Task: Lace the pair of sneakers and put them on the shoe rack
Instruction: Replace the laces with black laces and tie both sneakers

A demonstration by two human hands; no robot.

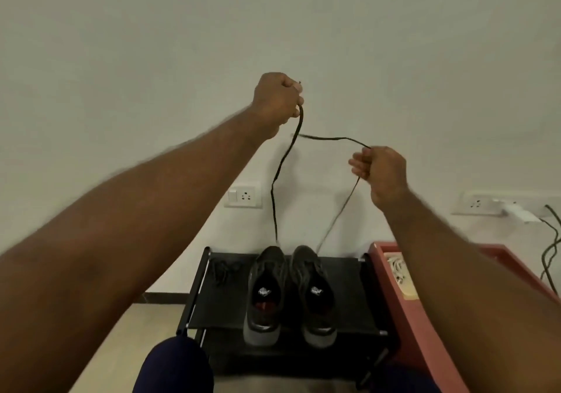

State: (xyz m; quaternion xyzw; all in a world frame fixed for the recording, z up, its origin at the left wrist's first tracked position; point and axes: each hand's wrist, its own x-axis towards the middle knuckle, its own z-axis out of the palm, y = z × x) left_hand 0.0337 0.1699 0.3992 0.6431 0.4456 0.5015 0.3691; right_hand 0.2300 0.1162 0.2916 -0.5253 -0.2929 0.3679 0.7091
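Head view: a black metal-framed shoe rack with a dark fabric shelf (218, 301) stands against a pale wall; on its top shelf a pair of dark grey sneakers with lighter soles sits side by side, the left sneaker (264, 297) and the right sneaker (314, 294), heels nearest the camera. High above the rack, the left hand (277, 101) is fisted round one strand of a thin black shoelace (274, 186), its tip poking out at the top; the right hand (382, 171), lower and well apart from it, pinches the other strand with curled fingers, a loose tail trailing leftward. Both strands drop to the sneakers' toe ends; which eyelets they enter I cannot tell. A second dark lace (223, 268) lies bunched on the rack's left part. Just right of the rack is a red tray (391, 271); on the wall behind the rack is a white socket plate (244, 196); a dark blue knee (176, 362) shows before the rack.
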